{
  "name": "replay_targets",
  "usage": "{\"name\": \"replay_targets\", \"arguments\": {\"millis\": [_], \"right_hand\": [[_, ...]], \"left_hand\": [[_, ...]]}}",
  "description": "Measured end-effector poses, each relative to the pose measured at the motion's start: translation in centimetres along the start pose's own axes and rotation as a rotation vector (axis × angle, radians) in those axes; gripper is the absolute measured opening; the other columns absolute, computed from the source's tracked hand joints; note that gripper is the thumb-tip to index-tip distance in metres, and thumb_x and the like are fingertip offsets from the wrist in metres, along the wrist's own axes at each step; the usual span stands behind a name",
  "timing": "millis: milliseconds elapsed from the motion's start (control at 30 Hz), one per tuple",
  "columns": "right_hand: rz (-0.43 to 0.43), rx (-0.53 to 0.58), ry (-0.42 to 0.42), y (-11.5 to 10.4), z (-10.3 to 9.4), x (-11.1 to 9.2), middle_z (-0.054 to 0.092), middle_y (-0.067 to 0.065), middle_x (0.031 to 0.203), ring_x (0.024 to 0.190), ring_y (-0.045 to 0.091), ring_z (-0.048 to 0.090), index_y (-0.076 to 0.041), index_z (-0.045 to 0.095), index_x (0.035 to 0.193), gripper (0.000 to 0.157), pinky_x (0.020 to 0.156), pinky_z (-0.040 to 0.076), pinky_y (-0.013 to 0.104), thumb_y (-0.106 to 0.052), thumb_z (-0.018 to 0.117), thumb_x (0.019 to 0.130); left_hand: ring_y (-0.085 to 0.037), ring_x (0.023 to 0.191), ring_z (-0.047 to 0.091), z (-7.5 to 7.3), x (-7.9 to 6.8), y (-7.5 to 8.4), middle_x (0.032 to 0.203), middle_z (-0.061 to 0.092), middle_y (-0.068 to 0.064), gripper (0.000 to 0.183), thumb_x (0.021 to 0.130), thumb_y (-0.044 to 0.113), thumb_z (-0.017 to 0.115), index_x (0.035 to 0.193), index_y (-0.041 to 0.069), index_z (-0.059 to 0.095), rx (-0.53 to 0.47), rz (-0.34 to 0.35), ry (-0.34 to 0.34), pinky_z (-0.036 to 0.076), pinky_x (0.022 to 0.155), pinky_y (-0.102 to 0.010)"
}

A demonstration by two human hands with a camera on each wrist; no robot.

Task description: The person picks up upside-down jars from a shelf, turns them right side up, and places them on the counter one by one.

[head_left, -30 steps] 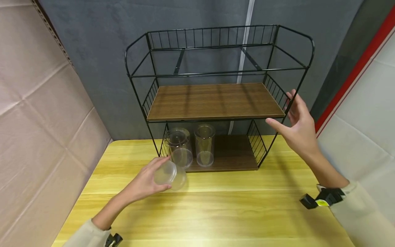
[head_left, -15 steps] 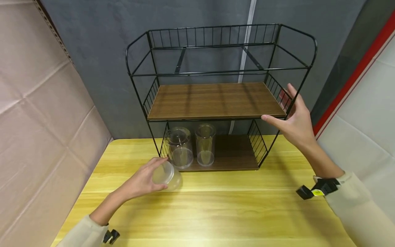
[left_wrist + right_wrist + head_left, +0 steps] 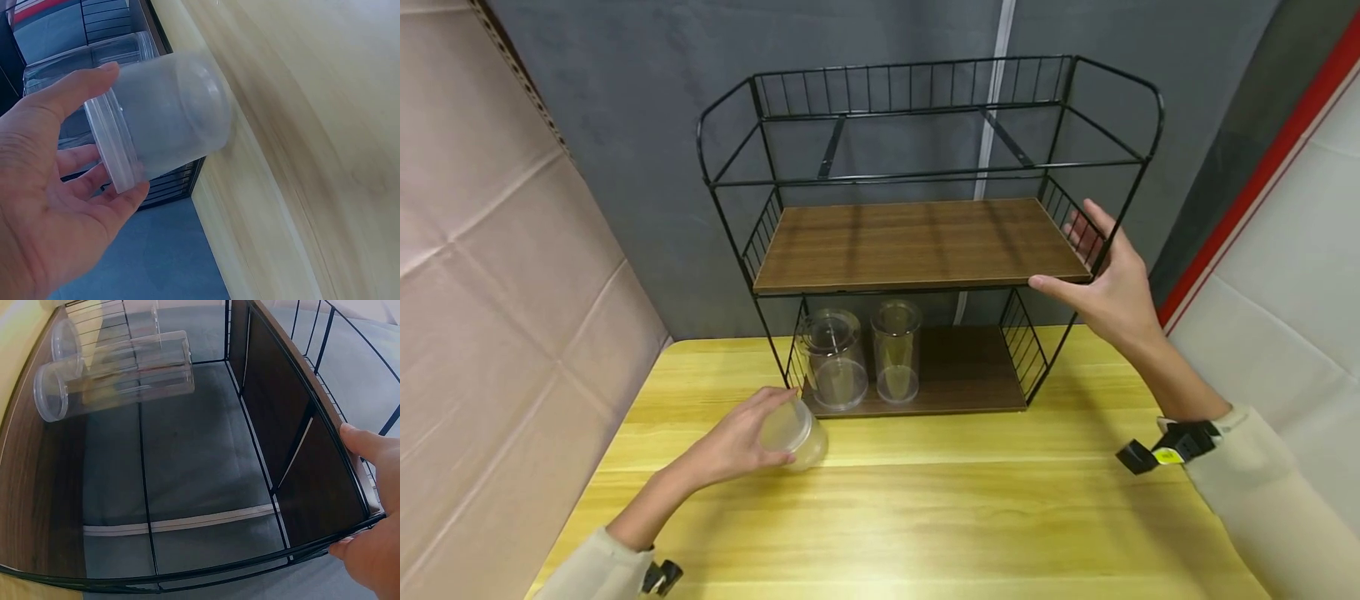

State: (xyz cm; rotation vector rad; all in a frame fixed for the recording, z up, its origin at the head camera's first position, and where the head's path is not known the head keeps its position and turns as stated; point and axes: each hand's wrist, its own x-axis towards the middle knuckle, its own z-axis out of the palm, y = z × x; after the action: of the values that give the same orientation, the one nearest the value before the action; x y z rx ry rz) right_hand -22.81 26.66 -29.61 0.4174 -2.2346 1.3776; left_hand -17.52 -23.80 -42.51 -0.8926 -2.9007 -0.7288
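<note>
My left hand holds a small translucent plastic jar around its lid, just in front of the rack's lower left corner. In the left wrist view, the jar is tilted over, with thumb and fingers on opposite sides of the lid. At the right of the black wire rack, my right hand grips the end of the wooden middle shelf. Its thumb lies on the board's front edge, and its other fingers are partly hidden behind the side wires.
Two taller clear jars stand on the lower shelf: a wide jar at the left and a narrower jar beside it. The rack's top tier is a bare wire frame. A wooden table extends in front, with a grey backdrop behind.
My left hand has drawn the small jar slightly left, away from the rack. My right hand has moved left onto the middle shelf's end, its thumb now resting on the board.
</note>
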Motion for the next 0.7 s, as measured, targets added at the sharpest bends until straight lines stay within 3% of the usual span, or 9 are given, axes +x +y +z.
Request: {"name": "replay_targets", "arguments": {"millis": [233, 700], "right_hand": [[-0.018, 0.022, -0.003, 0.55, 0.06, 0.24, 0.044, 0.019, 0.16, 0.149, 0.025, 0.047, -0.016, 0.028, 0.168, 0.103, 0.118, 0.038, 0.016, -0.001, 0.088, 0.085], [-0.018, 0.005, -0.002, 0.78, -0.14, 0.17, 0.047, 0.015, 0.159, 0.145, 0.022, 0.05, -0.011, 0.031, 0.166, 0.099, 0.117, 0.039, 0.015, 0.0, 0.088, 0.085]], "left_hand": [[-0.046, 0.125, 0.062, -0.05, -0.37, -0.19, 0.14, 0.059, -0.023, 0.089, 0.076, 0.021, 0.097, 0.149, -0.006, 0.054, 0.024, 0.003, -0.03, 0.056, 0.101, -0.061], [-0.046, 0.128, 0.06, 0.35, -0.77, -0.14, 0.144, 0.057, -0.024, 0.09, 0.075, 0.023, 0.098, 0.148, -0.006, 0.054, 0.047, 0.007, -0.025, 0.056, 0.102, -0.06]]}}
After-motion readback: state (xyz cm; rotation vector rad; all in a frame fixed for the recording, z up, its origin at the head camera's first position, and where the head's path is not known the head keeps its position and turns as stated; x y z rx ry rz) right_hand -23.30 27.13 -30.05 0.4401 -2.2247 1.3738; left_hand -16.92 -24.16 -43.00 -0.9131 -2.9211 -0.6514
